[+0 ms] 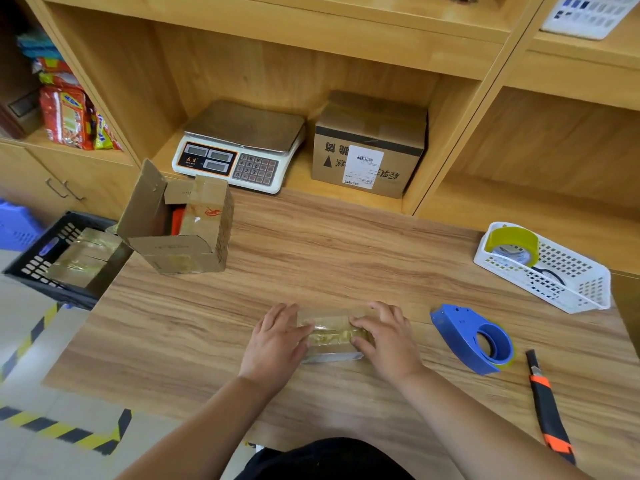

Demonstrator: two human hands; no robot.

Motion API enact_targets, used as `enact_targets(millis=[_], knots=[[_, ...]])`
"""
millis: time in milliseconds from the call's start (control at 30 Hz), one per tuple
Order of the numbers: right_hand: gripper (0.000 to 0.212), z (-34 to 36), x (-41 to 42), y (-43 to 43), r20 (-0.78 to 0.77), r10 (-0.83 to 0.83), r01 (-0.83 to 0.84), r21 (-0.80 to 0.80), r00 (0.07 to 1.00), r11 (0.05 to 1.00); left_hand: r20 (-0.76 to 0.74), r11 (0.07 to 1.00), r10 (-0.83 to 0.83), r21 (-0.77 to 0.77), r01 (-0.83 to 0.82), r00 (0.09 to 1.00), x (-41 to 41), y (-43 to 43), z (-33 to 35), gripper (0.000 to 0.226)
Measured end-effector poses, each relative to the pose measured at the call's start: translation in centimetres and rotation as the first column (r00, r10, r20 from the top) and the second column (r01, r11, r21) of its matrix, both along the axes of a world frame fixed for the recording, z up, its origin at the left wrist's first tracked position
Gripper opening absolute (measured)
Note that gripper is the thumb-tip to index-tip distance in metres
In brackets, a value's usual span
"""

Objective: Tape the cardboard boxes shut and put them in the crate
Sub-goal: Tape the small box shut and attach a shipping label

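A small flat cardboard box (pixel 332 336) covered in glossy clear tape lies on the wooden table (pixel 346 258) near its front edge. My left hand (pixel 277 341) lies flat on its left end, my right hand (pixel 384 336) flat on its right end, fingers pressing the tape. A bigger cardboard box (pixel 180 226) stands at the table's left with its flaps open. Off the table's left edge sits a black crate (pixel 38 268) with taped boxes (pixel 83 258) inside. A blue tape dispenser (pixel 474 339) lies right of my right hand.
A black and orange utility knife (pixel 547 407) lies at the front right. A white basket (pixel 568 282) with a yellow-green tape roll (pixel 512 247) sits at the right. In the shelf behind stand a scale (pixel 239 147) and a sealed labelled carton (pixel 370 143).
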State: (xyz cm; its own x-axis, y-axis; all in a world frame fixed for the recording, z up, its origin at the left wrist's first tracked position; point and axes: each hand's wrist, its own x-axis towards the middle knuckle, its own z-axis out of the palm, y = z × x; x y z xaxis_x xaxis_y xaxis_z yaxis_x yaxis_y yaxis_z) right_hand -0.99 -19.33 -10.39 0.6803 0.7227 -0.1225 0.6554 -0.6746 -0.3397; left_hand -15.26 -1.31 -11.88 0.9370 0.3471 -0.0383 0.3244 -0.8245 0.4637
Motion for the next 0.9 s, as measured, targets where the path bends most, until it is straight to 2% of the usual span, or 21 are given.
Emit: enact_targets(millis=[67,200,300,433,567,633,700,800,900], knots=[[0.036,-0.3,0.0,-0.2,-0.033,-0.01,0.011,0.023,0.999,1.0,0.005,0.999,0.015,-0.038,-0.015,1.0,0.1,0.0,-0.2,0.037],[0.041,-0.4,0.1,-0.5,-0.182,-0.045,0.066,0.108,0.982,0.992,-0.025,0.969,0.06,-0.239,-0.065,0.998,0.2,0.0,-0.5,0.047],[0.049,-0.2,0.2,-1.1,-0.232,-0.057,0.089,0.127,0.971,0.988,-0.036,0.958,0.082,-0.273,-0.089,0.996,0.5,-0.3,-0.8,0.053],[0.048,0.1,1.2,-3.2,-0.123,-0.153,0.173,0.177,0.981,0.969,-0.068,0.959,0.066,-0.272,-0.082,0.996,1.1,-0.5,-0.8,0.049],[0.042,0.6,2.8,-6.3,0.12,-0.347,0.331,0.139,0.93,0.933,-0.147,0.985,-0.009,-0.173,-0.017,0.989,2.0,-0.6,-0.3,0.048],[0.045,0.7,3.5,-7.8,0.252,-0.423,0.418,0.077,0.87,0.905,-0.174,0.998,-0.043,-0.046,0.035,0.984,2.4,-0.7,0.0,0.047],[0.054,1.0,4.1,-9.2,0.31,-0.481,0.519,-0.049,0.82,0.854,-0.195,0.997,-0.058,0.045,0.068,0.979,2.4,-0.8,0.1,0.047],[0.066,1.2,4.8,-10.6,0.345,-0.521,0.615,-0.275,0.78,0.739,-0.225,0.99,-0.06,0.115,0.088,0.972,2.1,-1.0,0.2,0.048],[0.062,0.8,5.3,-11.3,0.32,-0.52,0.608,-0.338,0.792,0.718,-0.262,0.987,-0.052,0.13,0.089,0.964,1.9,-1.3,0.6,0.048]])
